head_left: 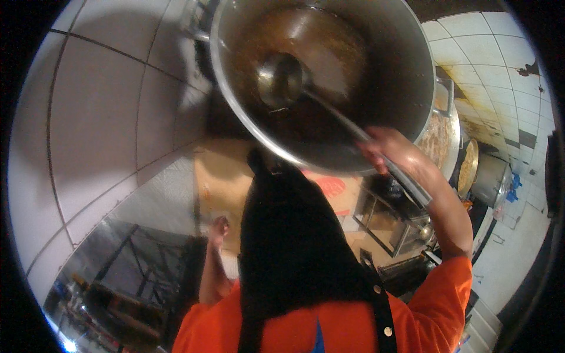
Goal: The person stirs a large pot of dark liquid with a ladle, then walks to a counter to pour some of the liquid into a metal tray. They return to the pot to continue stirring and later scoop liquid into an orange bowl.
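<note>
My right hand [386, 148] grips the metal handle of a large ladle [335, 110]. The ladle's round bowl [282, 81] is inside a big metal stockpot [249, 121], over brownish liquid [322, 48] that covers the pot's bottom. Whether the bowl holds any liquid is unclear. My left hand [220, 228] hangs low beside my black apron [295, 247], away from the pot. Its fingers look curled, but it is too small and blurred to show whether anything is in them.
Right of the stockpot stands another wide pot [441, 137] with brown, frothy contents. Beyond it are a pan of yellowish food [468, 167] and a lidded metal pot [490, 178]. A tiled wall [97, 110] rises close on the left. Flattened cardboard [220, 176] lies below.
</note>
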A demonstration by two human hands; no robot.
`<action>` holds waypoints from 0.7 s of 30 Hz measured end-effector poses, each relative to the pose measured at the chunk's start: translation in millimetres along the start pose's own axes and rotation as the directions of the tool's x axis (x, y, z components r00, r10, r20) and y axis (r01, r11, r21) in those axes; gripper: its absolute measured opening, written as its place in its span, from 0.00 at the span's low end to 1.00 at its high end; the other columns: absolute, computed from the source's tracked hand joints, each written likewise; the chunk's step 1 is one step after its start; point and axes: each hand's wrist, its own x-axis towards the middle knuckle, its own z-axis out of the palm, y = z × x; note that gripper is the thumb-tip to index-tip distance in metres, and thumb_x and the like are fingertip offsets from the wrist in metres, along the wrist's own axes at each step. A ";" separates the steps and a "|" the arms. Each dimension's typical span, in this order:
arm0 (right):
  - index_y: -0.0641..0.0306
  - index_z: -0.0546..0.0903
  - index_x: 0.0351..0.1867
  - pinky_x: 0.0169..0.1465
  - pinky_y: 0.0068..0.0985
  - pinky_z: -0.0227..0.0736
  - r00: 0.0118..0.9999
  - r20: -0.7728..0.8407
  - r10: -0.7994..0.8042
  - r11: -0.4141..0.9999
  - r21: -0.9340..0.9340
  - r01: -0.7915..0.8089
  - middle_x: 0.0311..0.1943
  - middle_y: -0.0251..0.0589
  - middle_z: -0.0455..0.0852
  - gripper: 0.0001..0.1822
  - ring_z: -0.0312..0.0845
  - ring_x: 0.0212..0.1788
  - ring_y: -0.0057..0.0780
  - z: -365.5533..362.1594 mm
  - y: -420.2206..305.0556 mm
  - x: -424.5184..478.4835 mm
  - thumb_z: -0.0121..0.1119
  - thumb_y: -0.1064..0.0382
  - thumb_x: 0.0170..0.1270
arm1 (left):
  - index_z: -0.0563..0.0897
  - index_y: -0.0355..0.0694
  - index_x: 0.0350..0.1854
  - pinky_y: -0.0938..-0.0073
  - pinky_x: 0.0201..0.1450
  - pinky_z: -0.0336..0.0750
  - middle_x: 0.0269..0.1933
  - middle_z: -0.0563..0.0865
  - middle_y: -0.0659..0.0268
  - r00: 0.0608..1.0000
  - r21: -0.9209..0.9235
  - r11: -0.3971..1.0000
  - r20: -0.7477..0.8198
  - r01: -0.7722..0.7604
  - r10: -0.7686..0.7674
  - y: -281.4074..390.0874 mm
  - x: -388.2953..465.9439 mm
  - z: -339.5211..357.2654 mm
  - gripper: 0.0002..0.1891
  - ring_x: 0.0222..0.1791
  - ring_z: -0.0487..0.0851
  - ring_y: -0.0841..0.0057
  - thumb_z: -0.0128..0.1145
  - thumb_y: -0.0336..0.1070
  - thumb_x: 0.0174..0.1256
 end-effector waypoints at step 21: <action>0.63 0.74 0.29 0.19 0.19 0.65 0.994 0.067 -0.091 0.995 0.056 0.087 0.19 0.33 0.73 0.07 0.66 0.18 0.19 17.9 -18.9 49.5 0.56 0.64 0.60 | 0.77 0.42 0.46 0.76 0.35 0.71 0.38 0.81 0.69 0.999 0.069 0.997 -0.026 0.022 -0.020 19.8 16.6 21.8 0.16 0.35 0.77 0.78 0.53 0.47 0.64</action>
